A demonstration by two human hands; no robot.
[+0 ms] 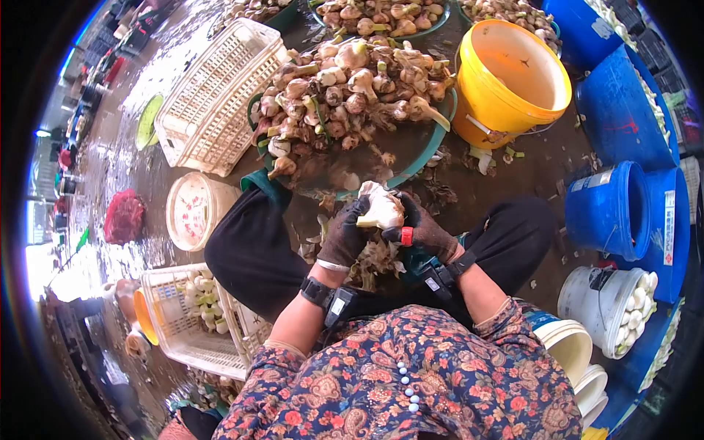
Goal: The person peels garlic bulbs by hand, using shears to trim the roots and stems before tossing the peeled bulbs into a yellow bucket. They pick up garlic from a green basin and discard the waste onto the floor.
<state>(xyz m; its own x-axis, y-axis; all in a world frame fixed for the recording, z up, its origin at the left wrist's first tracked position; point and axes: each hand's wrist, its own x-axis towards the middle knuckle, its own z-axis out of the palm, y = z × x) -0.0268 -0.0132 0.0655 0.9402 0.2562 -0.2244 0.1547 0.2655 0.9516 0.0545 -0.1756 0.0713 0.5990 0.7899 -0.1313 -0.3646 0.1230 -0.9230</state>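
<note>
Between my two gloved hands is a large garlic bulb (383,208), its pale skin partly loose. My left hand (343,236) is closed around its left side, and my right hand (427,233) grips the right side. A small red band or piece (407,235) shows at my right thumb; I cannot make out what it is. Just beyond my hands stands a wide green basin (433,155) heaped with garlic bulbs (356,92), dirty and with short stems. Papery garlic skins (375,262) lie below my hands, between my legs.
A yellow bucket (506,81) stands beyond the basin on the right, white plastic crates (213,95) on the left. Blue buckets (598,209) and a white bucket of peeled bulbs (594,308) line my right side. Another crate (194,348) holds trimmed bulbs at my left.
</note>
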